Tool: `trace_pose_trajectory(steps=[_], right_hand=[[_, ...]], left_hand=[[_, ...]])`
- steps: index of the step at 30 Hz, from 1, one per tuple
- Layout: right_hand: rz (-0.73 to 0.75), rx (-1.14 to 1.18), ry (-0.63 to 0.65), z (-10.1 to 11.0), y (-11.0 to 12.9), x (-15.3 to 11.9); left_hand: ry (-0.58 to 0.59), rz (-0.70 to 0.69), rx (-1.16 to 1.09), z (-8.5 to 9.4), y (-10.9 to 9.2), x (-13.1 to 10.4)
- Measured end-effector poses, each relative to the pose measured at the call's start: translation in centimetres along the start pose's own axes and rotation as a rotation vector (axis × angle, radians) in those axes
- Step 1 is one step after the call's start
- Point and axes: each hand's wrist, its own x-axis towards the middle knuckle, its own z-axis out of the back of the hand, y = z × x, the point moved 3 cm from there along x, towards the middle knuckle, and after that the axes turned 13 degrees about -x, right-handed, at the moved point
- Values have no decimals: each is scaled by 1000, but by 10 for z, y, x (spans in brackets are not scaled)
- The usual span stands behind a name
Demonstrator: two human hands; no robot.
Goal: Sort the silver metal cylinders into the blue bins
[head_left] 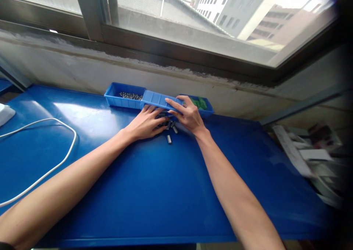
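A blue plastic bin (154, 98) is tipped over with its ribbed underside toward me, and my right hand (189, 114) grips it at its right end. Dark metal cylinders (169, 139) lie on the table below it; a few are loose at the near side. My left hand (147, 122) is palm down with its fingers spread, beside and partly over the cylinders. Its fingertips reach the bin's lower edge; whether they press on it I cannot tell. The bin's opening and some cylinders are hidden behind my hands.
A blue bin of small metal parts (131, 95) stands at the left against the wall, and another with green pieces (200, 103) at the right. A white cable (72, 147) curves over the blue table (154, 198). Papers (314, 154) lie at the right, and a window is behind.
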Motion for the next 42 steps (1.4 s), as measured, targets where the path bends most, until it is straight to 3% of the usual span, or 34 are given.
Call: trace_pose_trajectory(steps=[20, 29, 34, 42], right_hand=[[14, -79, -17, -1, 3, -4], [-23, -54, -18, 0, 0, -3], [-79, 20, -43, -2, -7, 3], [-125, 149, 42, 3, -13, 25]], left_hand=[[13, 115, -51, 2, -1, -3], [123, 191, -132, 4, -6, 0], [162, 210, -100, 7, -8, 1], [113, 204, -145, 9, -6, 1]])
